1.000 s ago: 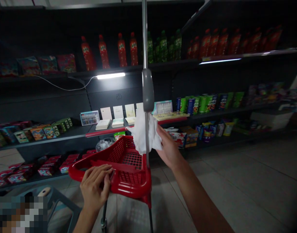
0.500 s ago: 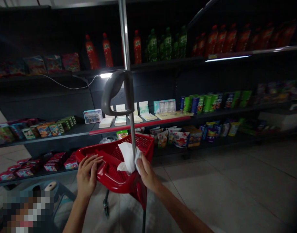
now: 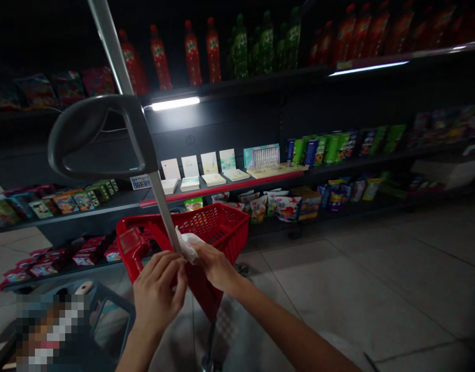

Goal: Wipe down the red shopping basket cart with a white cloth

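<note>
A small red shopping cart (image 3: 233, 223) stands in front of me, with a metal pole (image 3: 165, 206) rising from its near side and tilted to the left. On the pole sits a grey loop handle (image 3: 142, 137). My right hand (image 3: 216, 268) pinches a white cloth or tissue (image 3: 187, 247) against the lower part of the pole. Beside it, my left hand (image 3: 159, 284) has its fingers curled over the cart's near rim at the foot of the pole. The fingertips of my left hand are partly hidden.
Shelves ahead carry red bottles (image 3: 158, 57), green bottles (image 3: 266, 44), booklets (image 3: 212, 173), snack bags (image 3: 287, 206) and small boxes (image 3: 69, 202). A blue-grey plastic stool (image 3: 113, 302) with things on it stands at my lower left. Tiled floor (image 3: 338, 289) stretches to the right.
The cart has turned, its pole and handle swinging left and tilting. My left hand has moved right along the rim to the pole's foot. My right hand has moved left with the cloth.
</note>
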Tool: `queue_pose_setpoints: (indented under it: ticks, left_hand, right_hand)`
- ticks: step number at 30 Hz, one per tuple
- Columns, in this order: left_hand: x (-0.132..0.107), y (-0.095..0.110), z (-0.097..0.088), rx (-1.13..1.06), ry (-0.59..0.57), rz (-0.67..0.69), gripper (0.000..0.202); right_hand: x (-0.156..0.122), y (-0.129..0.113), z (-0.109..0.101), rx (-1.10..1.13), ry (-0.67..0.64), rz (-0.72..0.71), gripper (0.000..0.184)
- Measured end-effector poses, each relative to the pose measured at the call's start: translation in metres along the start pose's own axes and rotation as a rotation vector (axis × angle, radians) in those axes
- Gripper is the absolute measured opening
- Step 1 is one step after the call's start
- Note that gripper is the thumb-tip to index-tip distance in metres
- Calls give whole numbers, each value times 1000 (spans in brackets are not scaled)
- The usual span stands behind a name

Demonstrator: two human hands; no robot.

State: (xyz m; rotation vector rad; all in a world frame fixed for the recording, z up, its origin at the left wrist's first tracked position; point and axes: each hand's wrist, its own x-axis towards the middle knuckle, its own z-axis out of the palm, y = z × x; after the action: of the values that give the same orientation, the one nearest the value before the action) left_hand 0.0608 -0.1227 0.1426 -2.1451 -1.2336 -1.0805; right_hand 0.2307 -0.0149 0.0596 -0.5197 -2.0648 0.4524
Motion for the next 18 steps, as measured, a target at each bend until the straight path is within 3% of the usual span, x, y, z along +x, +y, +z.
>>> queue_pose_setpoints:
  ticks: [7,12,18]
  left_hand:
    - [-11,-10,18,405,-184,-109,23]
    - [-22,-33,23,370,-265,-28,36]
    - [-28,-59,37,393,-268,-70,45]
  right_hand:
    - [-12,83,-5,-196,9,158,47]
    - [-14,119,-33,-317,23,242,40]
    - [-18,152,-63,-433,110,414,45]
